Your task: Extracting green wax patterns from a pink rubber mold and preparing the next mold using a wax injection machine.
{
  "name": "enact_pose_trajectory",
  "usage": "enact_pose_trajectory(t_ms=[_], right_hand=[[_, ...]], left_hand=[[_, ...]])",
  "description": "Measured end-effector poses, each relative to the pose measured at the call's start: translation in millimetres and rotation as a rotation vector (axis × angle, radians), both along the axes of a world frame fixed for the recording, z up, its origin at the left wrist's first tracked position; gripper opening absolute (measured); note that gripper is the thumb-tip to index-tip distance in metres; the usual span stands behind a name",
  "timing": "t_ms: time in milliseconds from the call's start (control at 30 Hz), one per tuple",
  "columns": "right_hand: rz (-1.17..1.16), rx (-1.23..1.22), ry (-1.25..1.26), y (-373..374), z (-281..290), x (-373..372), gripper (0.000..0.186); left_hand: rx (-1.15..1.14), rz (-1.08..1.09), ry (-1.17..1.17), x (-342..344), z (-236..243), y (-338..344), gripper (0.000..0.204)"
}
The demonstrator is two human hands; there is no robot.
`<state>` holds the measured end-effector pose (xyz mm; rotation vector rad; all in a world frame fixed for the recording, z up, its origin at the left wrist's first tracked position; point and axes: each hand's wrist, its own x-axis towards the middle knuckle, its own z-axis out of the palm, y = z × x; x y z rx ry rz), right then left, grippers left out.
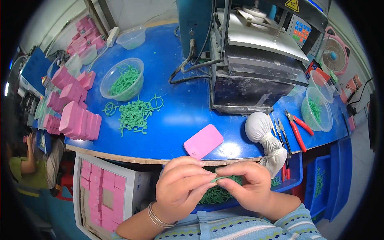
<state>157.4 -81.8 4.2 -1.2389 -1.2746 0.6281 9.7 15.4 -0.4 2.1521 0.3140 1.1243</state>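
My left hand (182, 180) and right hand (250, 185) pinch one green piece (220, 178); the pile (136, 115) on the table (172, 138) looks finished, while green rings (218, 195) below probably remain.

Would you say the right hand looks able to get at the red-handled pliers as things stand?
Probably yes: the red-handled pliers lie uncovered on the blue table. The right hand would likely need to release the small green piece and pass over the white cloth bundle in between.
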Motion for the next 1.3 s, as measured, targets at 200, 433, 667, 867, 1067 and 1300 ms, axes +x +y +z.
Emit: enact_pose_trajectory(t_ms=[200,433,667,867,1067,1300], right_hand=[[0.033,0.008,-0.169,0,-4,3,0.014],[0.025,-0.02,-0.151,3,-1,-2,0.012],[0.018,-0.052,-0.157,4,-12,0,0.01],[0.028,0.13,-0.252,5,-4,2,0.012],[-0.316,0.195,-0.229,1,-1,0,0.032],[0.009,0.138,-0.355,3,-2,10,0.029]], left_hand=[[-0.056,0.019,-0.07,-7,0,-2,0.019],[0.167,0.616,-0.056,-32,1,62,0.012],[0.402,0.585,0.323,-34,-1,82,0.054],[0.346,0.218,0.504,14,1,27,0.063],[-0.198,-0.074,0.319,-6,-9,7,0.046],[-0.305,-0.206,0.109,-18,-12,0,0.036]])
